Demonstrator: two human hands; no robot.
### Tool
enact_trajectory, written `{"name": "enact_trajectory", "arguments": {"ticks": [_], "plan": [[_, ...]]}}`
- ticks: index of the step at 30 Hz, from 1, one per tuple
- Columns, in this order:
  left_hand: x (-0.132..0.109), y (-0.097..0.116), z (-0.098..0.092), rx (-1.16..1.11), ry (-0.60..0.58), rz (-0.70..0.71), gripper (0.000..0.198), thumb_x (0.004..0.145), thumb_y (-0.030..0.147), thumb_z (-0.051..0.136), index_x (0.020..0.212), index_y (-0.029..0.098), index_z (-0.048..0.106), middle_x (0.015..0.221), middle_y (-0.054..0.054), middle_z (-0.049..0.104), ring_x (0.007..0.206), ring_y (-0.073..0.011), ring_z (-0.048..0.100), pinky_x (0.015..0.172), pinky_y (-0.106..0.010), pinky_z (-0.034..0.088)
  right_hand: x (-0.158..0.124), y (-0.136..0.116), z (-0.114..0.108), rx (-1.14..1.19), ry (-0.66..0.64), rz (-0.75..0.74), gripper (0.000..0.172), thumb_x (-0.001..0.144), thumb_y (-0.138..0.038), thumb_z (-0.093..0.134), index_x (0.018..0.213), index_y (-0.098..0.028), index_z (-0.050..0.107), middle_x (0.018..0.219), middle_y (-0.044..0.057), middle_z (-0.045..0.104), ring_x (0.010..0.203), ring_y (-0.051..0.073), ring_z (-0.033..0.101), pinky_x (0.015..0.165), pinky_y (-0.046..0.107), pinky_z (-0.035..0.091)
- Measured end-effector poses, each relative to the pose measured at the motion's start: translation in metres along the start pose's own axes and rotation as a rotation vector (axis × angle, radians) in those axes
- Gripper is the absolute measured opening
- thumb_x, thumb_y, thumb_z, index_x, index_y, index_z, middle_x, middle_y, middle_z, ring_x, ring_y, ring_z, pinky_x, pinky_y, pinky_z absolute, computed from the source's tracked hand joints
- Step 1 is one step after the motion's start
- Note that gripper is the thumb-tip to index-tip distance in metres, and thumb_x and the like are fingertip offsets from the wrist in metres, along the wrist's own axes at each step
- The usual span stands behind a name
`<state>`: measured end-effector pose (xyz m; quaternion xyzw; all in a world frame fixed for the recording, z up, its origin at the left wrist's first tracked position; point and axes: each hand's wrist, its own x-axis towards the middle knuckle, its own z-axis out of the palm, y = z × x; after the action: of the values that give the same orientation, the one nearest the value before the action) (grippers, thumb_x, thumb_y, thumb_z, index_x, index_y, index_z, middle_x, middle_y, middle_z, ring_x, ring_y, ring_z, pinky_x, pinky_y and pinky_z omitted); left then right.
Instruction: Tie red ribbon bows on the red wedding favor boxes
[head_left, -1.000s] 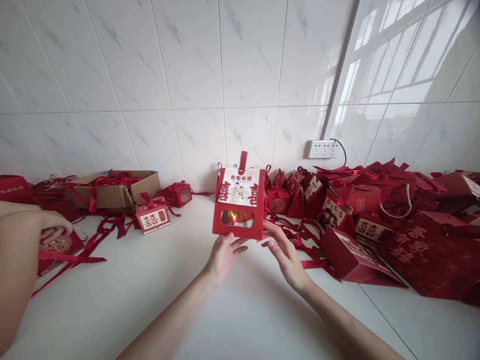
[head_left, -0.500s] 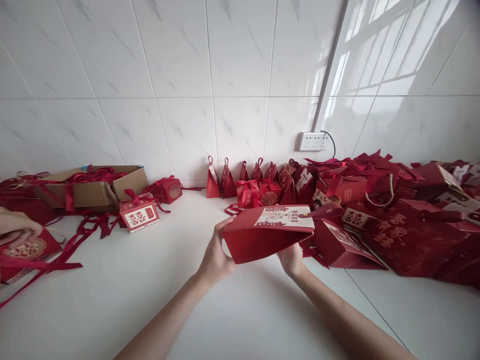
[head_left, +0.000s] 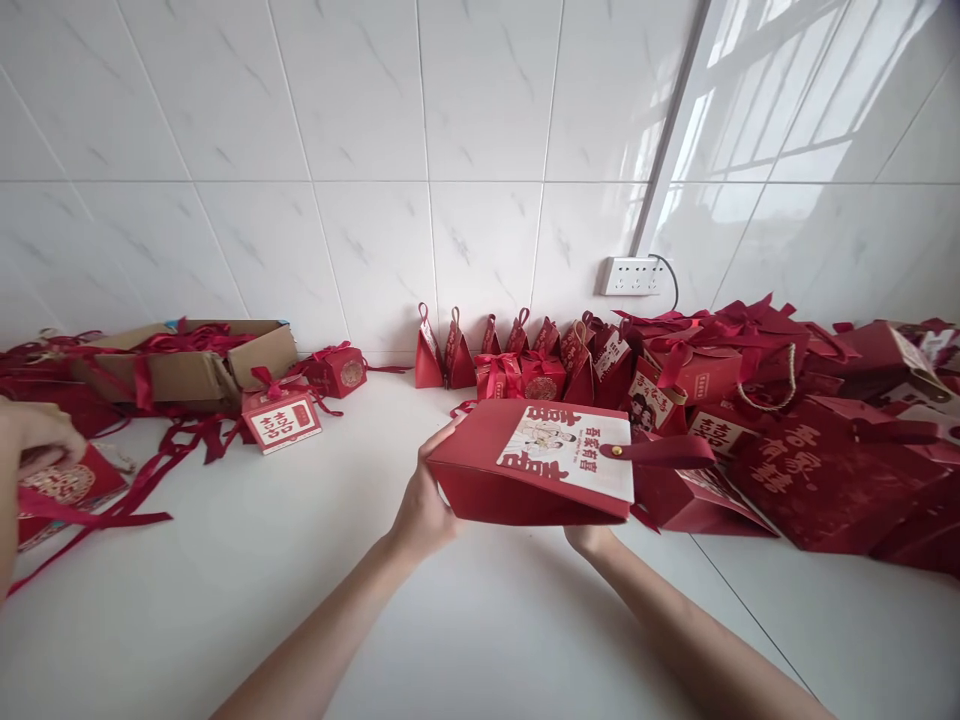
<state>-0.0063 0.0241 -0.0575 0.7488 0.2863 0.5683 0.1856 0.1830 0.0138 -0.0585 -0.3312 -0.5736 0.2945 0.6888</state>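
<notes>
The left hand is curled partway round the left end of a red gift box and has hold of it; the right hand is under the other end, its fingers hidden, so I cannot tell how far open it is or whether it grips. Behind them are a tiled wall, a white table and, to the right, a heap of red bags and boxes. The gift box is between the hands, apparently raised off the table, tipped over — label upward, strap pointing right.

That strap could snag if the box swung toward the heap, since it already overlaps the nearest bag in view. A hard squeeze from the left hand might crease the card, and uneven support could let the right end drop.

Counted by size: one heap, too tangled to number inside; one cardboard carton holding ribbon; one gift box held; one gold-emblem box at another person's hand; at least five peaked bags, overlapping; four small ribboned boxes — two near the carton, two before the bags; one socket strip; one stud on the strap.
</notes>
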Motion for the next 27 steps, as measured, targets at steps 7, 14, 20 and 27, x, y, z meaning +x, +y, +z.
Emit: {"name": "enact_trajectory", "arguments": {"ticks": [7, 14, 20, 27], "plan": [[0.001, -0.001, 0.002, -0.028, -0.005, -0.048, 0.084, 0.067, 0.016, 0.072, 0.136, 0.023, 0.024, 0.140, -0.017, 0.038, 0.123, -0.0288, 0.047, 0.097, -0.044, 0.046, 0.000, 0.014, -0.001, 0.056, -0.003, 0.018, 0.066, 0.075, -0.071, 0.048, 0.122, -0.025, 0.055, 0.119, 0.011, 0.062, 0.123, 0.035, 0.045, 0.101, 0.052, 0.040], [0.001, 0.001, 0.002, -0.058, -0.023, -0.032, 0.087, 0.064, 0.018, 0.075, 0.136, 0.024, 0.026, 0.138, -0.016, 0.040, 0.121, -0.0297, 0.048, 0.098, -0.044, 0.045, 0.001, 0.029, -0.006, 0.161, 0.026, 0.169, 0.051, 0.076, -0.062, 0.054, 0.113, -0.026, 0.061, 0.112, 0.011, 0.065, 0.116, 0.034, 0.050, 0.097, 0.053, 0.040], [0.001, 0.004, 0.001, -0.089, -0.047, -0.039, 0.084, 0.063, 0.015, 0.070, 0.134, 0.023, 0.026, 0.131, -0.015, 0.047, 0.114, -0.0291, 0.052, 0.094, -0.044, 0.046, -0.001, 0.022, -0.003, 0.303, 0.007, 0.273, 0.028, 0.073, -0.052, 0.062, 0.085, -0.027, 0.066, 0.080, 0.006, 0.068, 0.086, 0.027, 0.061, 0.074, 0.042, 0.051], [0.003, 0.002, -0.002, -0.332, -0.038, -0.116, 0.059, 0.072, 0.021, 0.055, 0.125, 0.025, 0.031, 0.127, -0.012, 0.054, 0.093, -0.0202, 0.063, 0.091, -0.043, 0.045, 0.016, 0.017, -0.008, 0.362, 0.245, 0.413, 0.030, 0.053, -0.042, 0.077, 0.064, -0.022, 0.059, 0.061, -0.001, 0.058, 0.054, 0.014, 0.053, 0.047, 0.026, 0.045]]}}
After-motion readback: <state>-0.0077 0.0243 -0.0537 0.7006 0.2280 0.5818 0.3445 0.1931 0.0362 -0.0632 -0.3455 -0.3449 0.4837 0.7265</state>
